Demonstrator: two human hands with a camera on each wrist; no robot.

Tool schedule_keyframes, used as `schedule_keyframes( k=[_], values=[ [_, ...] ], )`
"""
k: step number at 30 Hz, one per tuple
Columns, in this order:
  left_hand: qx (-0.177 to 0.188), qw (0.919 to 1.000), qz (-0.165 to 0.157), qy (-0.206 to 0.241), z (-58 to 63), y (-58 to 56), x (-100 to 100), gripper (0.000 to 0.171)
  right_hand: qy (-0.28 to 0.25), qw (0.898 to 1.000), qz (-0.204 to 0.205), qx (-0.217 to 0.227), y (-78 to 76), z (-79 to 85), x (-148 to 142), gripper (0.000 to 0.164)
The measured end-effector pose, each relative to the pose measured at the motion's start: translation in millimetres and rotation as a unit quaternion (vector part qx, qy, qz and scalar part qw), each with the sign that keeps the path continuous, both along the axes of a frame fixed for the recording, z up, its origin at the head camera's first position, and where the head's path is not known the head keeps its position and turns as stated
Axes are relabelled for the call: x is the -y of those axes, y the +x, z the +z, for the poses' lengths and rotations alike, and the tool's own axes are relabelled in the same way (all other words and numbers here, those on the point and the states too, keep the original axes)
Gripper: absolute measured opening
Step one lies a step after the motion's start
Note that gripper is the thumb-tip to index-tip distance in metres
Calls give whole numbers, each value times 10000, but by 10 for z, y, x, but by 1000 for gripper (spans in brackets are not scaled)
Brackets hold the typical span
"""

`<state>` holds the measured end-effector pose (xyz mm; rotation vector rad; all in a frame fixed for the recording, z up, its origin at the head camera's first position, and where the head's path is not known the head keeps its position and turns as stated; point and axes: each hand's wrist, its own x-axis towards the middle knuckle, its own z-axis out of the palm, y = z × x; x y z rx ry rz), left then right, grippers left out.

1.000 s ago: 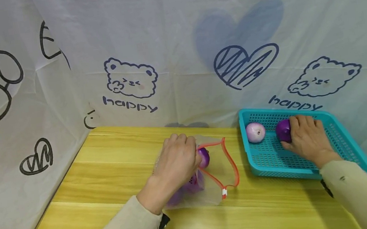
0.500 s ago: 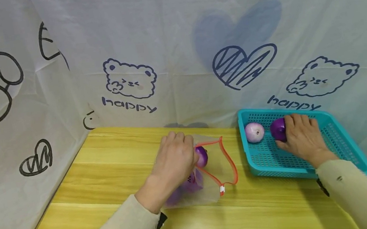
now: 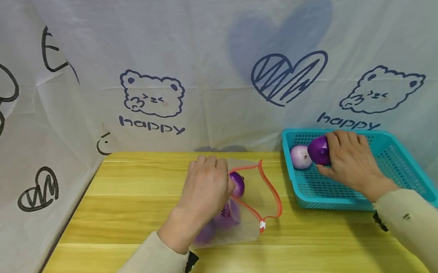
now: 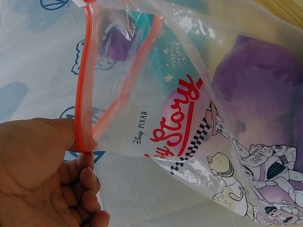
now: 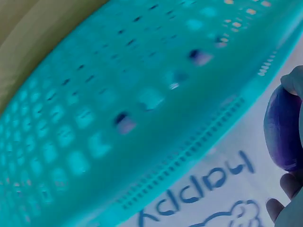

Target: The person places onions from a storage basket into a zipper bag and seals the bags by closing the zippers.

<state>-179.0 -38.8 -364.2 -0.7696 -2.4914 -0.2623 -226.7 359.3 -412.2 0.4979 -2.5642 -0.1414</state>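
My left hand (image 3: pixel 202 186) pinches the red zip edge of a clear zip bag (image 4: pixel 175 61), whose mouth gapes toward the right. Printed cartoon figures and lettering show on the bag in the left wrist view. Several purple onions (image 4: pixel 255 80) lie inside it, one near the mouth. My right hand (image 3: pixel 351 159) grips a dark purple onion (image 3: pixel 318 150) over the turquoise basket (image 3: pixel 327 204); the right wrist view catches it at the right edge. In the head view this onion overlaps a paler onion (image 3: pixel 298 157) in the basket's left back corner.
Both bag and basket rest on a yellow wood-grain table (image 3: pixel 112 204), the basket at the right. Behind and to the left hangs a white printed cloth (image 3: pixel 210 64), close along the table's back edge. The white slider (image 3: pixel 262 225) sits at the bag's near corner.
My right hand has carried the dark onion leftward and slightly up, toward the pale one. My left hand keeps its hold on the bag, nearly in place.
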Motion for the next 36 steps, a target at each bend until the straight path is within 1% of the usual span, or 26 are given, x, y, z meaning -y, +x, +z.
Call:
schedule_keyframes(
  k=[5,8,11,19,25,29,33,36],
  values=[
    [56,10000,-15,33,7,4,9,26,18,9998,189,-36,54,107,193,85],
    [18,10000,-20,52,7,2,12,25,14,9996,279,-15,98,165,314,86],
    [-46,10000,-26,81,16,2,14,25,-39,9989,459,-60,142,224,448,86],
    [-163,9998,-33,119,57,11,15,27,-172,9920,1200,-355,294,355,883,87],
    [-447,9986,-55,283,99,21,11,30,-289,9828,1752,-511,434,389,1210,87],
    [-526,9980,-36,355,122,18,9,28,-131,9769,2090,-431,495,385,1367,90],
    [-552,9979,11,338,138,8,7,25,270,9705,2384,-227,524,367,1453,88],
    [-594,9977,37,317,154,2,6,25,588,9664,2503,-27,530,355,1484,85]
  ],
)
